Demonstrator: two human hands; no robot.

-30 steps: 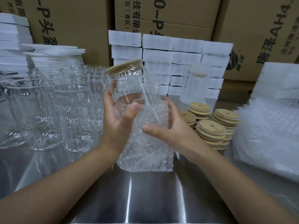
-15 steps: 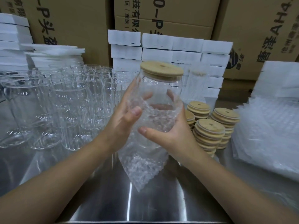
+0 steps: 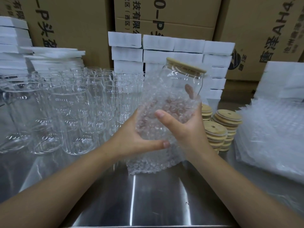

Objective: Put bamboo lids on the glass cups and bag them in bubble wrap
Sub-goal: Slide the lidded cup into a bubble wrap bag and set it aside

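Observation:
A glass cup (image 3: 181, 83) with a bamboo lid (image 3: 185, 65) is held up in front of me, tilted to the right. Its lower half sits inside a bubble wrap bag (image 3: 158, 129). My left hand (image 3: 131, 140) grips the bag low on its left side, thumb across the front. My right hand (image 3: 189, 127) holds the bag and cup from the right, thumb on the front. The bag's bottom end hangs just above the steel table (image 3: 148, 195).
Several empty glass cups (image 3: 65, 109) stand on the left. Stacks of bamboo lids (image 3: 220, 129) sit to the right, next to a pile of bubble wrap bags (image 3: 271, 134). White foam blocks (image 3: 164, 46) and cardboard cartons (image 3: 164, 14) line the back.
The cup has slid deeper into the bag and tilted to the right. My left hand has dropped lower on the bag; my right hand has kept its hold.

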